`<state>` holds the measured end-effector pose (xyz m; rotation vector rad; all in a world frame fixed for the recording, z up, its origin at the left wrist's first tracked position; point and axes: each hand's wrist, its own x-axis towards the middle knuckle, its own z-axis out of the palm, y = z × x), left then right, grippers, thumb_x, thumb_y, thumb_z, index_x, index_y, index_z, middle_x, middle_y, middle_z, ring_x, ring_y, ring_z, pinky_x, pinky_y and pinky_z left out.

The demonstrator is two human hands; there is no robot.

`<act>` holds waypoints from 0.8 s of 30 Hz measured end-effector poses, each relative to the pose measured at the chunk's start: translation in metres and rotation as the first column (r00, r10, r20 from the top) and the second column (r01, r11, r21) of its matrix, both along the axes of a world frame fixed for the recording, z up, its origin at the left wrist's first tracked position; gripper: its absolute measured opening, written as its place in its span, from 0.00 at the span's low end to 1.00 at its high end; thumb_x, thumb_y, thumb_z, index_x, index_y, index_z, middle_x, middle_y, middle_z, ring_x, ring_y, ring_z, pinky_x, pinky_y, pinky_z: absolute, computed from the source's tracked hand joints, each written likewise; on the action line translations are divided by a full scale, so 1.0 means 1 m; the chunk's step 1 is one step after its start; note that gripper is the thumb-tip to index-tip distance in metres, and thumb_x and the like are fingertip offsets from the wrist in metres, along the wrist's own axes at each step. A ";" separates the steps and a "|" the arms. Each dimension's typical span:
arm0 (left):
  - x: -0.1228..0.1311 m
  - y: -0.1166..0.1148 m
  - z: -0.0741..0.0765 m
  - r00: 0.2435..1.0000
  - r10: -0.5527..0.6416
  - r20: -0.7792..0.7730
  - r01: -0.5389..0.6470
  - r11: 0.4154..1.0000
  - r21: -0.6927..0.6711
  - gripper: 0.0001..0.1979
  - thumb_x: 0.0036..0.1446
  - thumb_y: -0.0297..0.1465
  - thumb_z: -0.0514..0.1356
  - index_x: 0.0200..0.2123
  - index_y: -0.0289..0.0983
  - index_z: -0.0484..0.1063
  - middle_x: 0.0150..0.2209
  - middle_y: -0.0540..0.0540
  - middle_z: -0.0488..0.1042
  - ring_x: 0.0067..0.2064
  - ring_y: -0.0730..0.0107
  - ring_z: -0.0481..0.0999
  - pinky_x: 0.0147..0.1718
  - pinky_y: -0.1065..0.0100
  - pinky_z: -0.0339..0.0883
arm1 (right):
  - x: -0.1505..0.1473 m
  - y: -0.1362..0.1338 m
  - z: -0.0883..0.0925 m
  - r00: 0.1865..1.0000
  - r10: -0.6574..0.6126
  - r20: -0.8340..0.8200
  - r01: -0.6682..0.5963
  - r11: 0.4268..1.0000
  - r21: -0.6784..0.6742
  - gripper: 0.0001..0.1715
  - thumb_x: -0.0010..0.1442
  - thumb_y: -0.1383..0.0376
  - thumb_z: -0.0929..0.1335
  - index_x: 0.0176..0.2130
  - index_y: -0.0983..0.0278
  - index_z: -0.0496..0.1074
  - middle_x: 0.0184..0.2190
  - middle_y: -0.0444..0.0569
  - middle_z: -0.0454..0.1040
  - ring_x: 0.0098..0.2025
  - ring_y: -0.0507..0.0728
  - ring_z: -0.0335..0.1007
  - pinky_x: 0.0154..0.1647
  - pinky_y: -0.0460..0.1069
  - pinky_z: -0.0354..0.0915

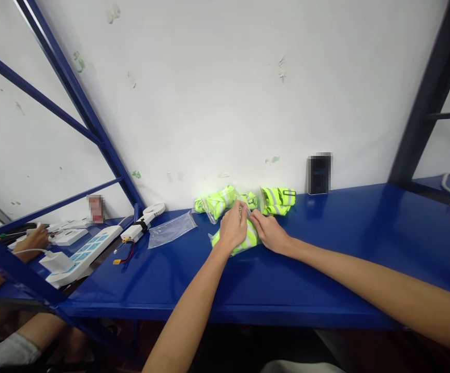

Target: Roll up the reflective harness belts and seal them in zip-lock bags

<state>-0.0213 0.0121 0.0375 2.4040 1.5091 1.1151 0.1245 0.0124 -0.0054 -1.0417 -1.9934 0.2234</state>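
On the blue table, a clear plastic bag holding a folded neon-yellow reflective vest (248,243) lies between my hands. My left hand (233,227) is closed on the bag's upper edge, fingers pinched together. Close beside it, my right hand (270,233) pinches the same edge from the right. The fingers cover part of the bag's mouth. Just behind, against the wall, lie more bagged neon-yellow vests, one on the left (217,203) and one on the right (277,201), with another partly hidden between them.
A flat clear plastic bag (172,230) lies to the left, beside a white handheld fan (153,210) and a battery pack with wires (133,230). A dark phone-like object (319,175) leans on the wall. Beyond the blue frame are a power strip (88,254) and another person's hand (36,241).
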 end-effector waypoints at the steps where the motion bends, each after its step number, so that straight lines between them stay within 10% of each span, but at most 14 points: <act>1: 0.000 0.001 0.000 1.000 -0.018 0.001 0.018 1.000 -0.005 0.14 0.68 0.38 0.43 0.45 0.42 0.64 0.38 0.48 0.75 0.40 0.64 0.75 0.41 0.66 0.64 | 0.001 0.000 0.000 1.000 0.029 -0.012 -0.029 1.000 0.000 0.13 0.69 0.59 0.53 0.35 0.58 0.58 0.24 0.46 0.66 0.23 0.57 0.63 0.27 0.50 0.54; 10: -0.006 0.000 0.004 0.997 -0.049 0.058 0.044 0.996 0.071 0.17 0.67 0.38 0.42 0.44 0.40 0.68 0.38 0.47 0.76 0.40 0.65 0.75 0.42 0.66 0.65 | 0.003 -0.003 0.005 0.999 0.045 -0.031 -0.045 0.999 0.002 0.13 0.69 0.58 0.53 0.37 0.58 0.60 0.26 0.45 0.66 0.26 0.57 0.64 0.31 0.50 0.58; 16: -0.046 -0.004 0.008 0.995 0.089 0.033 -0.095 0.904 0.416 0.19 0.64 0.34 0.43 0.52 0.36 0.65 0.59 0.38 0.66 0.62 0.58 0.62 0.59 0.57 0.54 | -0.009 0.033 0.064 0.952 -0.181 -0.245 0.219 0.966 0.138 0.15 0.69 0.57 0.54 0.38 0.59 0.63 0.24 0.45 0.65 0.26 0.56 0.65 0.32 0.50 0.59; 19: -0.071 0.005 0.004 0.972 0.194 -0.129 -0.118 0.888 0.444 0.18 0.63 0.33 0.46 0.52 0.37 0.67 0.64 0.40 0.59 0.67 0.57 0.53 0.63 0.55 0.47 | -0.027 0.069 0.098 0.951 -0.210 -0.228 0.194 0.977 -0.092 0.15 0.67 0.54 0.56 0.41 0.60 0.64 0.25 0.46 0.69 0.24 0.56 0.67 0.29 0.50 0.61; 24: -0.116 0.029 -0.009 0.820 0.543 -0.184 -0.508 0.837 0.204 0.23 0.63 0.35 0.46 0.59 0.38 0.60 0.66 0.37 0.53 0.68 0.52 0.47 0.62 0.49 0.45 | -0.034 0.112 0.116 0.932 -0.334 -0.142 0.272 0.902 -0.334 0.28 0.68 0.51 0.51 0.49 0.68 0.62 0.28 0.56 0.73 0.25 0.59 0.71 0.29 0.53 0.65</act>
